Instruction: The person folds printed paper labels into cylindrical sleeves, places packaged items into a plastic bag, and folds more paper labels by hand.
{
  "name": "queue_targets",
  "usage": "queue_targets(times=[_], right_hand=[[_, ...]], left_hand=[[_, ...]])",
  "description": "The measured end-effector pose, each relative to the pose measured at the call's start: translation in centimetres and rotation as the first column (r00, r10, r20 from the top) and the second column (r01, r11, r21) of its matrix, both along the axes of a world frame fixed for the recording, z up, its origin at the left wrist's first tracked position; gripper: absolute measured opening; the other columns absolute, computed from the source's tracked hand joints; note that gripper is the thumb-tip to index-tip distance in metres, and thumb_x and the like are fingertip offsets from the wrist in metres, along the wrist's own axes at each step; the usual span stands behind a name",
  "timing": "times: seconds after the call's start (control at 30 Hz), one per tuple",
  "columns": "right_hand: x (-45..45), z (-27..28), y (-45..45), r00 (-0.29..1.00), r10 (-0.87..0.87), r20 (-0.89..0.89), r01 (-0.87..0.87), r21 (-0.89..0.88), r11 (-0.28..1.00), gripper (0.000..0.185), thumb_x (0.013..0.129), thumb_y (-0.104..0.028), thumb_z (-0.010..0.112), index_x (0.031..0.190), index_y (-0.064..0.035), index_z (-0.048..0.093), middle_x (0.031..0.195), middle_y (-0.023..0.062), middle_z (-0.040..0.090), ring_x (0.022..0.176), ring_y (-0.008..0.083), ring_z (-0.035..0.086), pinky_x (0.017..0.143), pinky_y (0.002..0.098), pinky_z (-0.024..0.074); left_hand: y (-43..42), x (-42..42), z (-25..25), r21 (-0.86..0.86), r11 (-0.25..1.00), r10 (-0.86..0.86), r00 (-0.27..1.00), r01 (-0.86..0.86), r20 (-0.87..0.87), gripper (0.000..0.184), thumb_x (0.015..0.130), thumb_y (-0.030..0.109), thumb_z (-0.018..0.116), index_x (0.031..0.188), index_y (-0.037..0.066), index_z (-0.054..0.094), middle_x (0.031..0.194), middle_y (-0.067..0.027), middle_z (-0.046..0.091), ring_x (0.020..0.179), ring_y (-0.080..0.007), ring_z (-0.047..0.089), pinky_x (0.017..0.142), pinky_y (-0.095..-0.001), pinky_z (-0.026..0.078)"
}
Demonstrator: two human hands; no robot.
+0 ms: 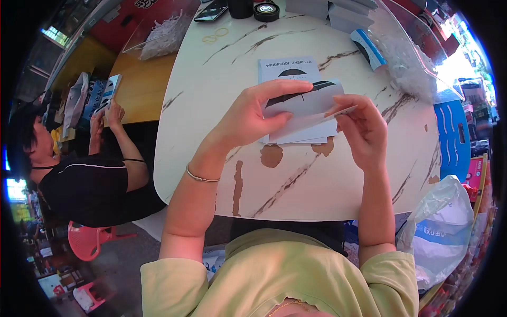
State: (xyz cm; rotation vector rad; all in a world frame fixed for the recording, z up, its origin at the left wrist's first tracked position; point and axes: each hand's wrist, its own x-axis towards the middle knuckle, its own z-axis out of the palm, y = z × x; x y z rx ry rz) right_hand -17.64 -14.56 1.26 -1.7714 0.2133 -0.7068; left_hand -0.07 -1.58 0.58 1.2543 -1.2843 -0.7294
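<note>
Both hands are raised over the table with a printed white sheet (303, 112) between them. It is bent or folded over, and part of a dark umbrella picture shows on it. My left hand (249, 113) pinches its left side, thumb below and fingers above. At the right end, my right hand (364, 127) has thumb and fingertips closed on the sheet's edge. Beneath them lies a stack of white printed sheets (288, 64) headed "WINDPROOF UMBRELLA". My hands and the held sheet hide much of that stack.
The marble-patterned table (195, 132) has brown worn patches near its front. A phone (211, 10), a round black item (266, 11) and a blue-white roll-like item (368, 50) lie farther back. At left another person (90, 179) works; a plastic bag (441, 227) stands right.
</note>
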Motion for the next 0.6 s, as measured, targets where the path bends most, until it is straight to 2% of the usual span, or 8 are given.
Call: queue_targets(times=[0.07, 0.17, 0.23, 0.33, 0.6], right_hand=[[0.2, 0.0, 0.0, 0.999, -0.044, 0.008, 0.043, 0.057, 0.997, 0.025, 0.08, 0.007, 0.054, 0.104, 0.0006, 0.052, 0.087, 0.0067, 0.06, 0.076, 0.0086, 0.057, 0.068, 0.0202, 0.0464], [0.4, 0.2, 0.2, 0.996, -0.087, 0.01, 0.085, 0.135, 0.987, 0.028, 0.08, 0.004, 0.057, 0.107, -0.0002, 0.05, 0.084, 0.0063, 0.061, 0.077, 0.0084, 0.057, 0.07, 0.0196, 0.0454], [0.6, 0.3, 0.4, 0.983, -0.169, -0.068, 0.18, 0.219, 0.959, 0.032, 0.08, 0.0, 0.06, 0.109, -0.0004, 0.048, 0.084, 0.0067, 0.061, 0.078, 0.0087, 0.057, 0.07, 0.0203, 0.0455], [0.8, 0.4, 0.5, 0.976, -0.184, -0.118, 0.207, 0.239, 0.949, 0.033, 0.079, -0.004, 0.062, 0.109, 0.0009, 0.048, 0.086, 0.0067, 0.061, 0.078, 0.0093, 0.058, 0.071, 0.0211, 0.0458], [0.7, -0.1, -0.2, 0.972, -0.139, -0.192, 0.188, 0.272, 0.944, 0.035, 0.077, -0.009, 0.067, 0.106, 0.0017, 0.05, 0.083, 0.0056, 0.061, 0.076, 0.0093, 0.057, 0.068, 0.0215, 0.0455]], left_hand=[[0.0, 0.1, 0.1, -0.095, 0.995, 0.005, 0.995, 0.004, 0.095, 0.052, 0.069, -0.011, 0.051, 0.117, 0.006, 0.054, 0.118, -0.0086, 0.054, 0.11, -0.0179, 0.05, 0.093, -0.0305, 0.039], [0.1, -0.2, 0.6, -0.081, 0.997, 0.015, 0.983, -0.001, 0.184, 0.052, 0.068, -0.012, 0.051, 0.116, 0.006, 0.056, 0.12, -0.0101, 0.053, 0.111, -0.0204, 0.05, 0.093, -0.0315, 0.041], [0.1, -0.1, 0.6, -0.073, 0.997, 0.012, 0.982, 0.002, 0.189, 0.051, 0.068, -0.013, 0.051, 0.115, 0.006, 0.056, 0.121, -0.0101, 0.053, 0.111, -0.0211, 0.05, 0.092, -0.0318, 0.042], [0.0, -0.2, 0.3, -0.073, 0.997, 0.015, 0.978, 0.0, 0.207, 0.05, 0.068, -0.014, 0.051, 0.114, 0.006, 0.057, 0.122, -0.01, 0.052, 0.112, -0.0224, 0.05, 0.092, -0.0324, 0.043], [-0.2, -1.0, 0.1, -0.021, 0.999, 0.035, 0.968, -0.031, 0.249, 0.046, 0.071, -0.012, 0.053, 0.113, 0.006, 0.058, 0.123, -0.0114, 0.051, 0.112, -0.0243, 0.05, 0.091, -0.0332, 0.044]])
